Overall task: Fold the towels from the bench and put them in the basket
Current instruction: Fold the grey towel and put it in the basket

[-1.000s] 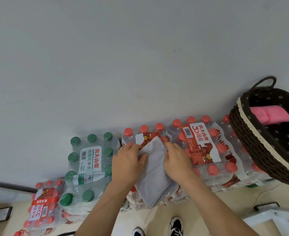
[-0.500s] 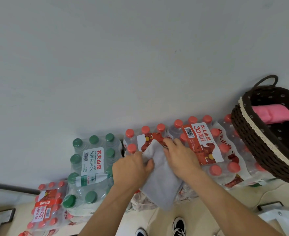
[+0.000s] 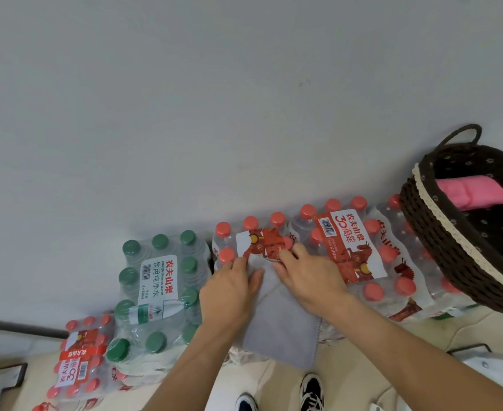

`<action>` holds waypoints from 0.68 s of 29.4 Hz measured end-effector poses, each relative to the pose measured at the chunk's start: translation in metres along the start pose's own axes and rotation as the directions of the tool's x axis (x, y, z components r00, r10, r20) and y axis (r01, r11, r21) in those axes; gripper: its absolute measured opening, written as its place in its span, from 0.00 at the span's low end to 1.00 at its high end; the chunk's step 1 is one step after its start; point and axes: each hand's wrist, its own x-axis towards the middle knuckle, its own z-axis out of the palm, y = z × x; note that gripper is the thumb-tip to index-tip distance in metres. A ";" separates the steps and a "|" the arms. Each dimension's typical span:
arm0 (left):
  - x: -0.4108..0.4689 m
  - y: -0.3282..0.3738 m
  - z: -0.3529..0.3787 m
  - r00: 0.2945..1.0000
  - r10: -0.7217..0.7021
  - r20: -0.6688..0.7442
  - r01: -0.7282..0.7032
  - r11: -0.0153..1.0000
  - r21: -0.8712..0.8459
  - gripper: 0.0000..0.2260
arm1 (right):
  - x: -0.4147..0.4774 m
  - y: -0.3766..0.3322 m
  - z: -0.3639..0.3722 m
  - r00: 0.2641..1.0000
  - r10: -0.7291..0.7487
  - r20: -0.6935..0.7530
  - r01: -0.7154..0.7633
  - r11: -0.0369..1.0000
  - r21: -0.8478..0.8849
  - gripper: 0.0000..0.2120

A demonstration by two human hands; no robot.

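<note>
A towel lies on a bottle pack at lower centre. At the right edge, past other packs, the basket holds a folded towel.

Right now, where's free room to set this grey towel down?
Free: dark lining of the basket beside the pink towel; the bumpy red-capped pack between right hand and basket. Crowded: where left hand and right hand meet on the grey towel.
</note>
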 end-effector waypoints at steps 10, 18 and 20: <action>0.002 -0.006 -0.026 0.965 -0.097 0.244 0.217 0.818 -0.534 0.08 | 0.008 0.028 -0.058 0.844 -0.211 0.493 -0.135 0.806 0.576 0.17; 0.017 0.003 -0.108 0.994 0.066 -0.090 -0.111 0.644 -0.757 0.16 | 0.049 0.021 -0.143 0.958 -0.224 0.177 0.147 0.919 0.367 0.13; 0.019 0.001 -0.110 0.946 0.159 -0.282 -0.298 0.769 -0.566 0.14 | 0.050 0.015 -0.144 0.968 -0.253 0.010 0.250 0.962 0.113 0.13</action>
